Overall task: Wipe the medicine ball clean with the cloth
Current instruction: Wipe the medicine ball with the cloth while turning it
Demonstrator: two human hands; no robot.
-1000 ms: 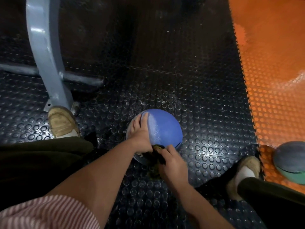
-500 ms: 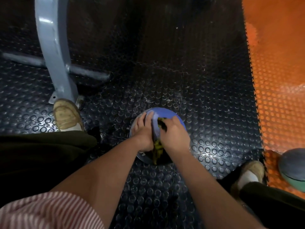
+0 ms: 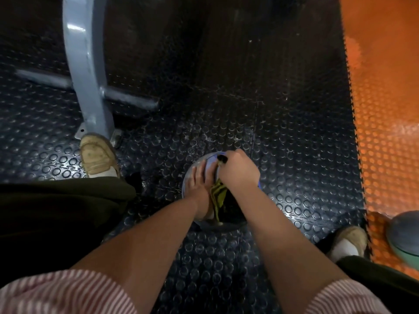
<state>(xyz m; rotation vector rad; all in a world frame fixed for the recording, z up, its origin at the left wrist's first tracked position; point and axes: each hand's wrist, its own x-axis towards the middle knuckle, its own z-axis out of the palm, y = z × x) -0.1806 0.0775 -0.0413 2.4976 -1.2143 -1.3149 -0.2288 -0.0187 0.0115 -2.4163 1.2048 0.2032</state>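
A blue medicine ball (image 3: 210,160) sits on the black studded floor between my feet, mostly covered by my hands. My left hand (image 3: 200,184) lies flat on its left side with fingers straight, steadying it. My right hand (image 3: 238,173) grips a dark cloth with yellow stripes (image 3: 218,193) and presses it on the top of the ball, near its far edge. A tail of the cloth hangs down between my wrists.
A grey metal machine frame (image 3: 84,71) with a floor bar stands at the left, beside my left shoe (image 3: 97,157). My right shoe (image 3: 349,241) is at the lower right. A second grey-and-green ball (image 3: 405,236) rests on the orange studded mat (image 3: 385,109).
My right hand has carried the cloth from the near side of the ball up over its top toward the far edge. My left hand has stayed on the ball's left side.
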